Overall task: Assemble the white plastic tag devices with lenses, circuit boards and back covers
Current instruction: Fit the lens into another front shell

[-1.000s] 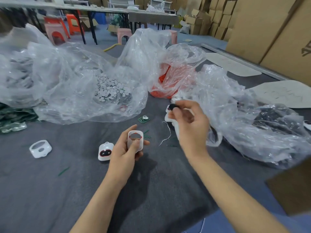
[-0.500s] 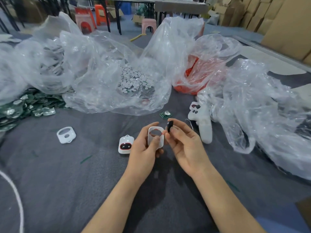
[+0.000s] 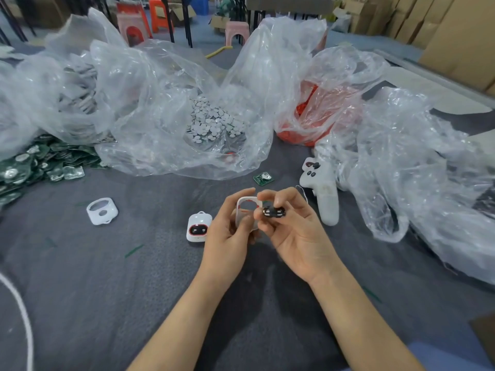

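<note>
Grey cloth [image 3: 107, 290] lay beneath the held shell [image 3: 240, 208] and everything else, likely so small parts would neither roll nor scratch; clear plastic bags lay open beyond the held shell, stock kept within reach: a disc bag [image 3: 211, 124] of small white rounds beyond it to the left, a red-tinted bag [image 3: 316, 113] beyond it to the right, and a crumpled bag [image 3: 417, 178] well to its right, contents unclear; green circuit boards [image 3: 34, 162] spilled in a heap far to the shell's left; a white handset [image 3: 325, 194], of no plain purpose, lay near its right; the left hand [image 3: 227, 236] gripped the held shell, fingers curled behind it and thumb on its near face, keeping it upright with the window facing the right hand [image 3: 300, 239], I judged so that a part could enter from that side; the right hand met the shell's right edge, thumb and forefinger pinching the lens, remaining fingers loosely curled; an empty shell [image 3: 101, 211] waited on the cloth well to the left; a finished-looking tag [image 3: 197, 228], dark face ringed red, sat just left of the held shell; a loose circuit board [image 3: 263, 178] lay just beyond it, probably the next part due; the black lens [image 3: 273, 211] was just beside the shell's right edge, not yet seated in the window.
</note>
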A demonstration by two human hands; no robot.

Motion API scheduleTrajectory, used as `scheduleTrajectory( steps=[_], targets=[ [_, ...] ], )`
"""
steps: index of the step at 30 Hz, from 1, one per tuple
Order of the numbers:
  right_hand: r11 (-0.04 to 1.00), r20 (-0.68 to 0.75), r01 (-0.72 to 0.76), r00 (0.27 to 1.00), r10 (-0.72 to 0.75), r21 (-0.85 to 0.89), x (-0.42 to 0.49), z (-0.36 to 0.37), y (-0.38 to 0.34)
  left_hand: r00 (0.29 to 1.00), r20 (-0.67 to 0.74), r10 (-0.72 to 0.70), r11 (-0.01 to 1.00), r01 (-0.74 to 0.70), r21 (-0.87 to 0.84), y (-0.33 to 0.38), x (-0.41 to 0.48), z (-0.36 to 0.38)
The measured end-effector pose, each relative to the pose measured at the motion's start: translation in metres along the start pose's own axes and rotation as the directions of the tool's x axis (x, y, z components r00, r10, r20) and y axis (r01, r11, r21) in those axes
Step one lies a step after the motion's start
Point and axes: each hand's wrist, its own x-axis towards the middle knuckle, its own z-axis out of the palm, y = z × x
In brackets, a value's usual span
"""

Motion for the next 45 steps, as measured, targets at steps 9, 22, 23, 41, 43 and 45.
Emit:
scheduleTrajectory(
  steps=[9, 22, 23, 41, 43, 45],
  targets=[
    [1.000, 0.077, -0.003, 0.997, 0.005, -0.020, 0.000, -0.001, 0.000, 0.999, 0.000, 0.044, 0.999, -0.044, -0.012, 0.002, -0.001, 0.000],
    [0.990, -0.187, 0.033, 0.981, -0.058, -0.135, 0.001, -0.004, -0.003, 0.993, -0.113, 0.043, 0.989, -0.026, 0.148, -0.003, 0.000, 0.000],
    [0.966, -0.203, 0.058, 0.973, -0.112, -0.253, 0.000, -0.003, -0.001, 0.993, -0.114, 0.036, 0.988, -0.018, 0.156, -0.004, 0.000, 0.000],
    [0.664, -0.235, 0.083, 0.896, -0.376, -0.743, 0.001, -0.006, 0.013, 0.999, 0.044, -0.031, 0.989, 0.024, 0.147, 0.008, -0.003, -0.003],
    [0.657, -0.241, 0.051, 0.907, -0.346, -0.752, 0.001, -0.007, 0.014, 0.998, 0.039, -0.039, 0.990, 0.034, 0.138, 0.008, -0.003, -0.003],
    [0.651, -0.233, 0.048, 0.912, -0.338, -0.758, 0.001, -0.007, 0.015, 0.999, 0.029, -0.038, 0.988, 0.033, 0.153, 0.007, -0.003, -0.002]
  ],
)
